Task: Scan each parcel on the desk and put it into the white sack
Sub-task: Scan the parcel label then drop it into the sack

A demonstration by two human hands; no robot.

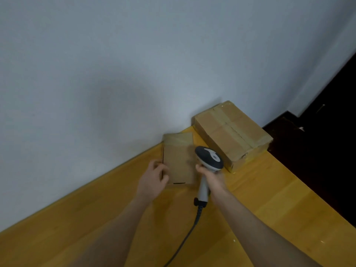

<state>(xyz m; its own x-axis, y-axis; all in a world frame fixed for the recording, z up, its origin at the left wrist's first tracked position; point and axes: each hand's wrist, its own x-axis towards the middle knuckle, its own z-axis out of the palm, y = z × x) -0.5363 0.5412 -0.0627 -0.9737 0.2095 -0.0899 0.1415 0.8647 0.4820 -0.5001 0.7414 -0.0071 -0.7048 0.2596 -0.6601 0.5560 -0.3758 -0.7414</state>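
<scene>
A small flat cardboard parcel (179, 160) lies on the yellow wooden desk (269, 209) near the wall. My left hand (154, 178) grips its left edge, fingers curled over the side. My right hand (212, 178) holds a white and dark grey barcode scanner (209, 157) by its handle, with the head hovering over the parcel's right side. The scanner's dark cable (188, 234) trails toward me across the desk. A larger taped cardboard box (231, 132) sits behind and to the right, against the wall. No white sack is in view.
A pale wall (115, 74) runs along the desk's far edge. Beyond the desk's right edge lies a dark floor area (317, 141). Bare desk surface spreads on both sides of my arms.
</scene>
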